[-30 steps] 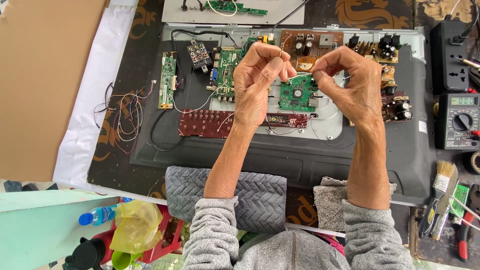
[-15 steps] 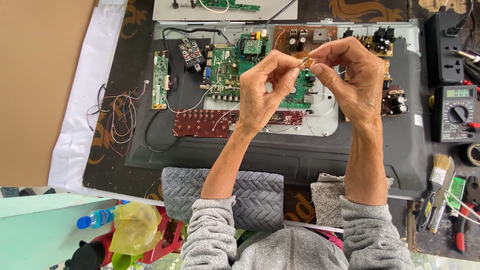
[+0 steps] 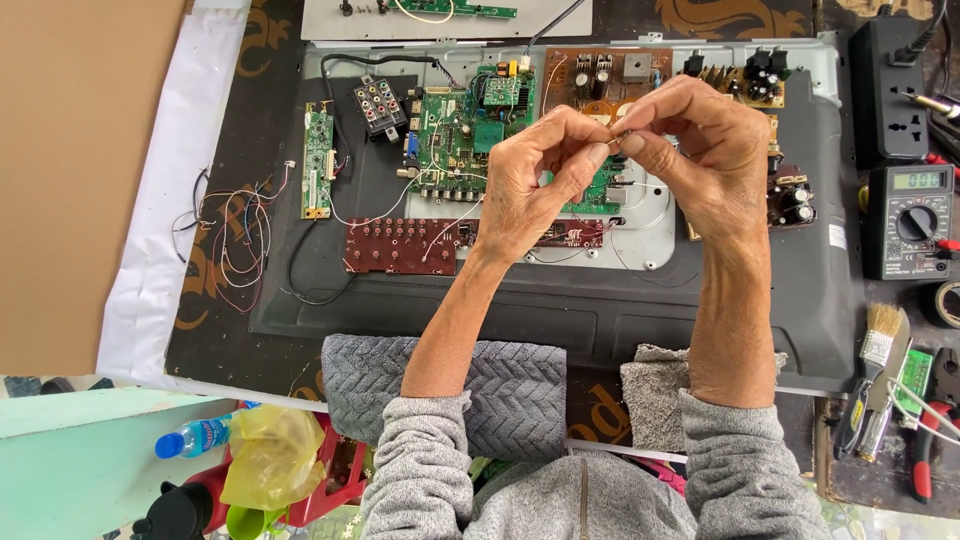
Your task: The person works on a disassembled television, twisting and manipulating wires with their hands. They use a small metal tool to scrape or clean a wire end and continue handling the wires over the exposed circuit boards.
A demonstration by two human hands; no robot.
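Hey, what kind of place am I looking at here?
Likely an electronics repair bench. An opened flat-screen television lies with its circuit boards exposed, a digital multimeter sits beside it, and both hands, left hand and right hand, pinch a small component.

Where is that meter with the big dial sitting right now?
In the head view the multimeter lies at the right edge of the bench, just right of the opened TV back panel, below the black power strip and above the paintbrush.

Dark workbench — opened panel, multimeter, brush.
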